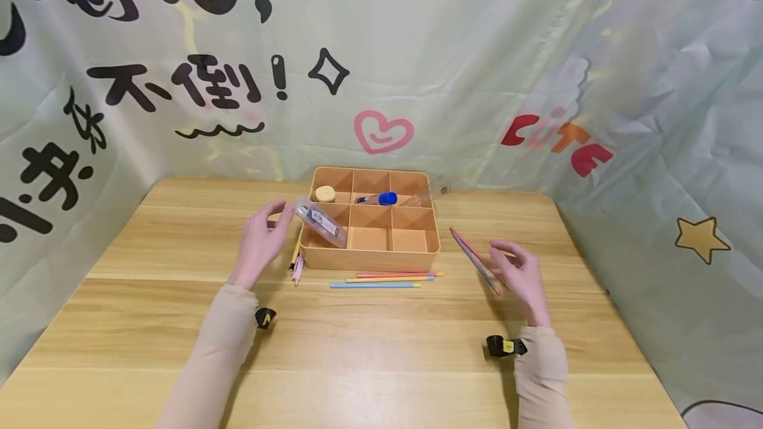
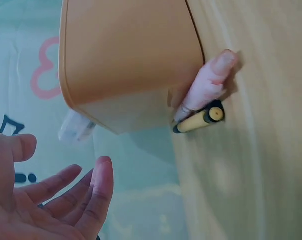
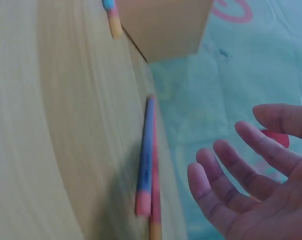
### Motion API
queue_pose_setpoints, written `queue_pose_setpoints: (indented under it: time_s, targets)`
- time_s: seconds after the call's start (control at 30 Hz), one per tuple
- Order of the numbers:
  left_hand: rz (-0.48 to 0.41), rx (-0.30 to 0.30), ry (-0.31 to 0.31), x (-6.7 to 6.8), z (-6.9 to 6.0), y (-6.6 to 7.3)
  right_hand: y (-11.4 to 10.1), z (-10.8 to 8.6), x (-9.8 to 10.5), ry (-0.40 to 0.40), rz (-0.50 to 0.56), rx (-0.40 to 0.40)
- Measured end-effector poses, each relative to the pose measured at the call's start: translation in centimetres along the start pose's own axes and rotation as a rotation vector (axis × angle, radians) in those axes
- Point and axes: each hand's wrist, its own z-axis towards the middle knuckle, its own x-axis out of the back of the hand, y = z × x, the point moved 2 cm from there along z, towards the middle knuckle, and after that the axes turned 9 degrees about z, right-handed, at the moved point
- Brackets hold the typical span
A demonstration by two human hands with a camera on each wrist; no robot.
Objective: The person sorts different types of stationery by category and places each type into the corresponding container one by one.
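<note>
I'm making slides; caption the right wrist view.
An empty right hand beside two slim sticks on a wooden table, near a tan box.

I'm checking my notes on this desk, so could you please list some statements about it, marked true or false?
1. The clear case leans in the near-left compartment of the organizer. True.
2. The right hand grips two pencils. False: the right hand holds nothing; the two pencils lie on the table.
3. The blue-capped tube lies on the table. False: it is in the organizer's far-middle compartment.
4. The clear ruler juts past the organizer's rim. True.
5. The left hand holds nothing. True.
</note>
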Motion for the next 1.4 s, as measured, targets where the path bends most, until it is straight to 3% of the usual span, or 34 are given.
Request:
queue_pose_setpoints:
  time_s: [0.13, 0.3, 0.5, 0.73, 1.03, 1.2, 1.4]
  targets:
    - [-0.025, 0.005, 0.008, 0.5, -0.8, -1.0, 0.0, 0.0, 1.0, 0.028, 0.006, 0.000]
    - [-0.036, 0.027, 0.016, 1.0, -1.5, -1.9, 0.1, -0.1, 1.7, 0.001, -0.047, -0.029]
    - [-0.036, 0.033, 0.022, 1.2, -1.9, -2.5, 0.4, -0.1, 1.5, -0.089, -0.169, -0.021]
    - [-0.017, 0.045, 0.031, 1.5, -2.0, -3.0, 0.6, -0.1, 1.1, -0.113, -0.391, 0.037]
    - [-0.005, 0.045, 0.048, 1.9, -2.2, -3.3, 0.5, -0.1, 0.1, -0.194, -0.586, 0.039]
    - [-0.005, 0.046, 0.047, 2.0, -2.3, -3.3, 0.8, 0.0, 0.0, -0.202, -0.617, 0.044]
    - [-0.010, 0.014, 0.000, 1.8, -2.2, -3.1, 1.1, 0.0, -0.1, -0.233, -0.630, 0.046]
